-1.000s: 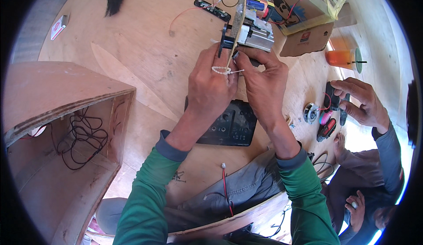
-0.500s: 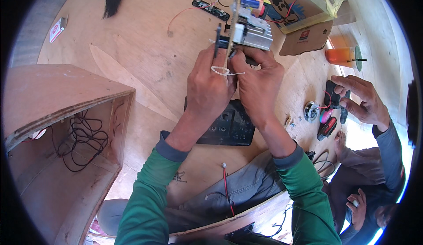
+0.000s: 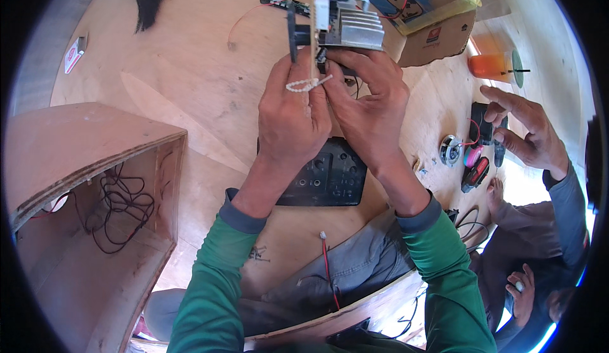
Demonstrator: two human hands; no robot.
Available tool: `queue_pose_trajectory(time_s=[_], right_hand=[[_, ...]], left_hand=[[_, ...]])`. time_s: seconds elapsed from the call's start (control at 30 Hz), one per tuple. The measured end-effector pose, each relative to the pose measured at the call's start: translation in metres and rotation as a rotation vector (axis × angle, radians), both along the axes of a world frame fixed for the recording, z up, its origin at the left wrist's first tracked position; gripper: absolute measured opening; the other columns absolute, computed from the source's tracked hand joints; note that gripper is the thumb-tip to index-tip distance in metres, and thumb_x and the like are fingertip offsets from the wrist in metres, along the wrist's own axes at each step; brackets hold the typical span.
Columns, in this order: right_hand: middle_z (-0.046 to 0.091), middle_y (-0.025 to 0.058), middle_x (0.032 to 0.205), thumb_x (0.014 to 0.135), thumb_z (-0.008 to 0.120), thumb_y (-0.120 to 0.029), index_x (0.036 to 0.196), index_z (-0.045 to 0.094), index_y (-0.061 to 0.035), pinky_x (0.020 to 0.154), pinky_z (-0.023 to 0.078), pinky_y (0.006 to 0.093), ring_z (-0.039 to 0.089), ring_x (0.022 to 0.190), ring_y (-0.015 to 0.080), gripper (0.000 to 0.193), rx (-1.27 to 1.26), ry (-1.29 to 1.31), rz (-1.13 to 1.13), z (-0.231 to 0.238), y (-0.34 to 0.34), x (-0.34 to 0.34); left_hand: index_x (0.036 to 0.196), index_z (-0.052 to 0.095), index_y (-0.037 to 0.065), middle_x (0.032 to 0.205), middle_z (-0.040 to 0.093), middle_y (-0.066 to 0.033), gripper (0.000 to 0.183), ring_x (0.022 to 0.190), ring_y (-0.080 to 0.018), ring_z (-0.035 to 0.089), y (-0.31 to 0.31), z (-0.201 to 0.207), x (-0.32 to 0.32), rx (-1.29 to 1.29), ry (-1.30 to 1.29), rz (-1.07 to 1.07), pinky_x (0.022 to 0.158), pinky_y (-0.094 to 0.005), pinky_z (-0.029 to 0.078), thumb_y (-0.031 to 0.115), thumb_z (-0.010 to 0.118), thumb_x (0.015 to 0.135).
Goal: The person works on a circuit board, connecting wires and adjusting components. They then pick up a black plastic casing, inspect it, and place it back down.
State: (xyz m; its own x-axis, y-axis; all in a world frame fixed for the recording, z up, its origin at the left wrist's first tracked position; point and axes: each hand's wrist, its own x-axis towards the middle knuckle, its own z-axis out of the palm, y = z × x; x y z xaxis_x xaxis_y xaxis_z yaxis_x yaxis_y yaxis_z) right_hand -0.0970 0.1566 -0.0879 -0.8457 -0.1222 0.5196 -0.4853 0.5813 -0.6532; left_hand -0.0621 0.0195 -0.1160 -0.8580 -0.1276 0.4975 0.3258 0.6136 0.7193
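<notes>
My left hand and my right hand are closed on the lower end of a circuit board, held upright and seen edge-on. A finned metal heatsink juts from its right side, above my right fingers. On its left side a black part sticks out over my left fingers. A looped white cable tie hangs at the board's lower end, between the hands. What my fingertips pinch is partly hidden. Below my hands a black panel with holes lies on the wooden surface.
An open wooden box with coiled cable stands at left. A cardboard box and a cup of orange drink are at far right. Another person's hand hovers near a small speaker and a battery pack. Loose screws lie near my leg.
Both hands have moved slightly up and left with the circuit board, which now stands straighter. The other person's hand has shifted a little to the right and down.
</notes>
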Motion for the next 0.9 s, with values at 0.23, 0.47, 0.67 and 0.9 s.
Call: queue_pose_trajectory(time_s=[0.23,0.47,0.67,0.9], right_hand=[[0.078,0.0118,0.113,0.092,0.079,0.000,0.115,0.081,-0.0021,0.093,0.056,0.0364,0.074,0.100,0.0248,0.023,0.005,0.014,0.041,-0.001,-0.001,0.000],[0.076,0.0131,0.111,0.093,0.077,0.001,0.115,0.079,0.0015,0.091,0.059,0.0338,0.075,0.098,0.0224,0.021,-0.035,-0.059,0.043,0.003,-0.001,0.000],[0.077,0.0111,0.110,0.095,0.078,-0.003,0.111,0.080,0.0019,0.091,0.057,0.0313,0.074,0.098,0.0183,0.017,-0.210,-0.245,0.031,0.009,-0.002,0.001],[0.076,0.0073,0.108,0.099,0.077,-0.008,0.111,0.081,0.0023,0.091,0.056,0.0297,0.070,0.097,0.0120,0.017,-0.265,-0.305,0.043,0.009,-0.002,0.002]], left_hand=[[0.136,0.066,-0.009,0.126,0.068,-0.0293,0.034,0.103,-0.0456,0.075,0.000,-0.004,-0.007,0.033,0.115,0.000,0.082,-0.0473,0.062,-0.004,0.067,0.102],[0.133,0.067,-0.008,0.125,0.069,-0.0285,0.033,0.102,-0.0453,0.075,0.000,-0.001,-0.008,0.064,0.117,-0.019,0.082,-0.0472,0.062,-0.008,0.065,0.100],[0.131,0.068,-0.007,0.120,0.071,-0.0266,0.028,0.100,-0.0438,0.074,-0.001,-0.002,-0.008,0.065,0.117,-0.007,0.083,-0.0464,0.061,-0.006,0.062,0.103],[0.125,0.067,-0.008,0.111,0.069,-0.0267,0.025,0.094,-0.0466,0.072,-0.002,-0.005,-0.014,0.044,0.219,-0.015,0.078,-0.0478,0.058,-0.009,0.063,0.100]])
